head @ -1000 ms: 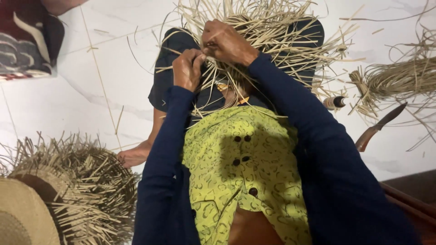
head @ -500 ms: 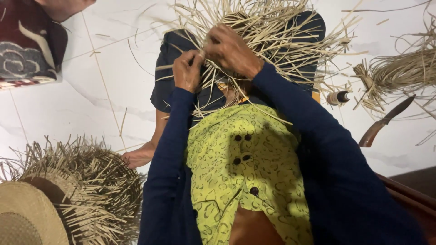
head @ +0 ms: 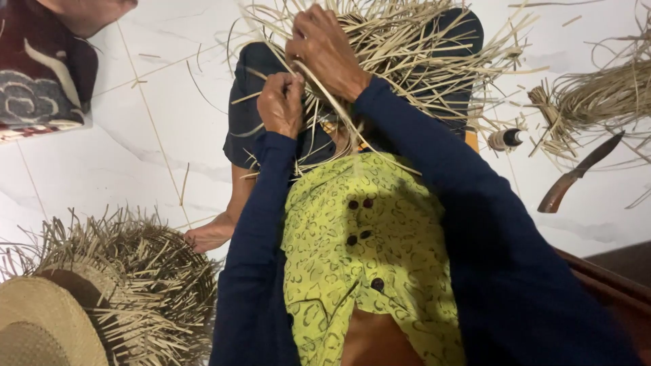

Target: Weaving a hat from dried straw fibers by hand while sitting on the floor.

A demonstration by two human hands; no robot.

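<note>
- The left hand (head: 280, 103) is curled into a fist. Its fingers are squeezed tight on a few thin straw strips.
- The right hand (head: 325, 47) sits a bit higher up. Its fingers are bent and pinched shut on one long pale strip (head: 339, 112) that curves down past the left hand.
- Both hands are close together, just beside each other, and they touch the same thing.
- That thing is a half-woven straw piece (head: 400, 54). It rests on the person's lap, over dark blue shorts (head: 258, 129). Lots of loose strip ends stick out all around it like spikes.
- The person wears dark blue long sleeves (head: 441, 176) and a bright yellow-green shirt (head: 366, 251) with dark buttons.
- A bare foot (head: 210, 234) rests on the white tiled floor (head: 135, 149).
- In the low left corner there are two more woven straw pieces. One has spiky loose ends (head: 135, 278). One is a smooth tan hat (head: 41, 325) right at the edge.
- On the right side of the floor is a bundle of loose straw (head: 597, 98). Just below it lies a knife (head: 576, 173) with a brown handle.
- A small dark bottle (head: 505, 139) lies near the straw on the lap.
- Another person's patterned cloth (head: 41, 81) shows in the top left corner.
</note>
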